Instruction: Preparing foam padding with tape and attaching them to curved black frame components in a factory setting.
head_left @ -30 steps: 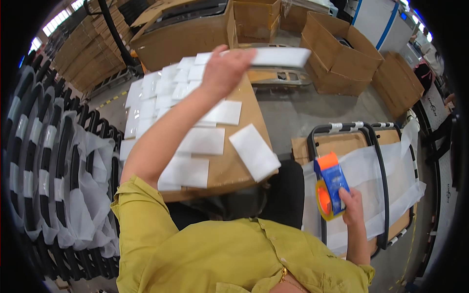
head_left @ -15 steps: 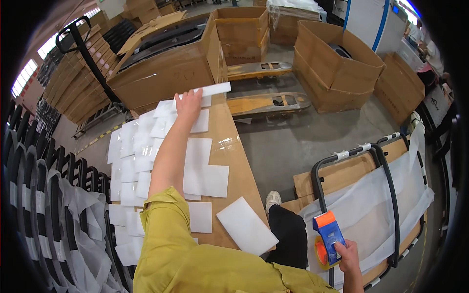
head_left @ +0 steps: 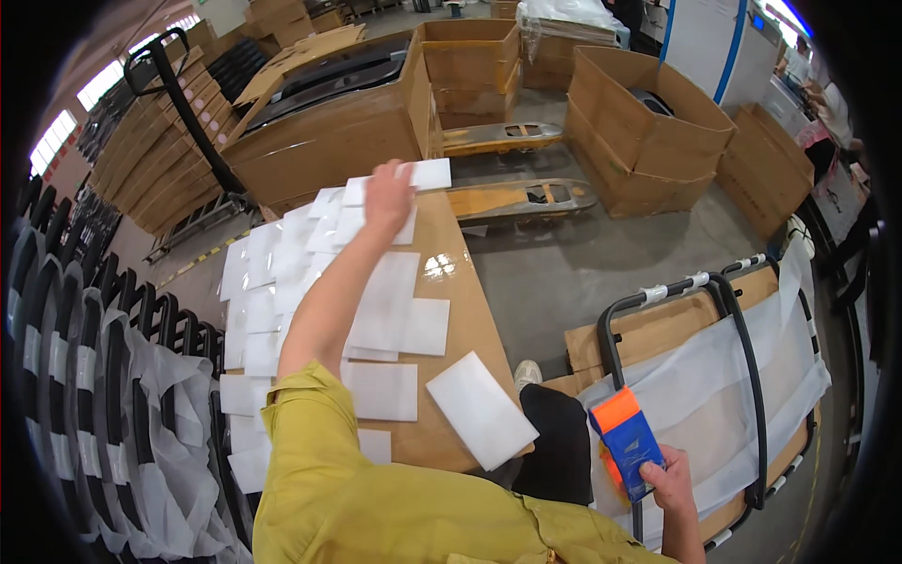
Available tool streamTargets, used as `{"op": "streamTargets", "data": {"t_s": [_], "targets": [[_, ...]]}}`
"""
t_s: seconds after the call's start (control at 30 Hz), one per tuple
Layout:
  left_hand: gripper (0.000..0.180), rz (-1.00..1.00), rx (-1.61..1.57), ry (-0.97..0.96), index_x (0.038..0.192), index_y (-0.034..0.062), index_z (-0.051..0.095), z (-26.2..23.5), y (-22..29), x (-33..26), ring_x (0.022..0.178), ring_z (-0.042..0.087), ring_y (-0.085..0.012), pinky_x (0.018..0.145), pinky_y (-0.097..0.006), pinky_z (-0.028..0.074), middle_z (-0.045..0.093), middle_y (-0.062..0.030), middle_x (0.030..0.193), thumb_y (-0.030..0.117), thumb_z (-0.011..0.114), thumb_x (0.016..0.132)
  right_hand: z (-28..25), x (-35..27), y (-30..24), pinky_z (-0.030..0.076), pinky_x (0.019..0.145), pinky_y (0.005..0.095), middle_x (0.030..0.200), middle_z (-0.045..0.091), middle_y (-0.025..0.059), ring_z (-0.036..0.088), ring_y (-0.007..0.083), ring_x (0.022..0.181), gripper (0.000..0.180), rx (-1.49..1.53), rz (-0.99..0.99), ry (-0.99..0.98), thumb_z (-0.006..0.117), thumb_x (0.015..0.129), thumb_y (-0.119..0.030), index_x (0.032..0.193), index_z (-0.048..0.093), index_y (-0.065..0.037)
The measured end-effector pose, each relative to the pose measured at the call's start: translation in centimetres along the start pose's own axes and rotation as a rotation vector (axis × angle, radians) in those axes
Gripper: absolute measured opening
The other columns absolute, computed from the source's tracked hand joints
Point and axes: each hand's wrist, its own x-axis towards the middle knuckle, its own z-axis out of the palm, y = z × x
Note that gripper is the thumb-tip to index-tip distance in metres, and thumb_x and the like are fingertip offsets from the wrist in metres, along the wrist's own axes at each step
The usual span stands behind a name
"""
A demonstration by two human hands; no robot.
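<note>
My left hand (head_left: 388,195) is at the far end of a cardboard-topped surface (head_left: 460,282), its fingers curled over a white foam sheet (head_left: 432,174). Many similar white sheets (head_left: 382,392) lie overlapping in rows beneath and left of my forearm. A thicker-looking white foam piece (head_left: 482,411) rests askew near my body. In my right hand (head_left: 670,477) is a blue and orange tape dispenser (head_left: 626,442), gripped by its lower end. It hangs over a black tubular frame (head_left: 752,376) partly covered with a translucent white wrap (head_left: 695,376).
Black tubes with wrapping (head_left: 141,414) stand packed at the left. Beyond the surface are a carton of black parts (head_left: 329,132), yellow pallet-jack forks (head_left: 517,197) and an open carton (head_left: 639,132). A pallet-jack handle (head_left: 193,113) rises at far left. People are at the far right.
My left hand has shifted slightly right, and the foam sheet at its fingers now shows a broader face. The tape dispenser has turned a little and moved slightly left in my right hand.
</note>
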Motion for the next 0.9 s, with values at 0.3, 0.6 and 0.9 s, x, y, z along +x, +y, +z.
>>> {"op": "streamTargets", "data": {"t_s": [0.3,0.6,0.9], "targets": [[0.028,-0.455,-1.944,-1.308,0.097,0.0075,0.055,-19.7,20.5,-14.3,0.078,0.051,-0.0068,0.067,-0.021,0.044,0.056,0.0011,0.086,0.030,0.059,0.082,2.0,-1.8,-1.9,0.039,0.051,0.0196,0.068,0.059,0.0024,0.049,0.0057,0.056,0.033,-0.181,-0.418,-0.200,0.071,0.066,-0.024,0.079,0.058,0.004],[0.016,-0.732,-2.115,-1.128,0.089,0.0054,0.059,-23.8,20.6,-19.9,0.067,0.051,-0.0063,0.060,-0.019,0.042,0.057,0.0011,0.078,0.020,0.058,0.083,3.6,-4.5,-2.3,0.035,0.044,0.0233,0.055,0.051,0.0040,0.046,0.0096,0.046,0.031,-0.380,-0.632,-0.363,0.073,0.064,-0.023,0.075,0.057,0.001],[0.019,-0.683,-1.947,-0.932,0.091,-0.0021,0.058,-26.5,19.6,-22.6,0.078,0.057,-0.0129,0.072,-0.025,0.047,0.061,-0.0062,0.086,0.015,0.057,0.084,5.4,-7.0,-2.8,0.040,0.052,0.0205,0.068,0.059,0.0033,0.050,0.0059,0.058,0.030,-0.317,-0.498,-0.467,0.069,0.068,-0.019,0.086,0.059,0.003]]}}
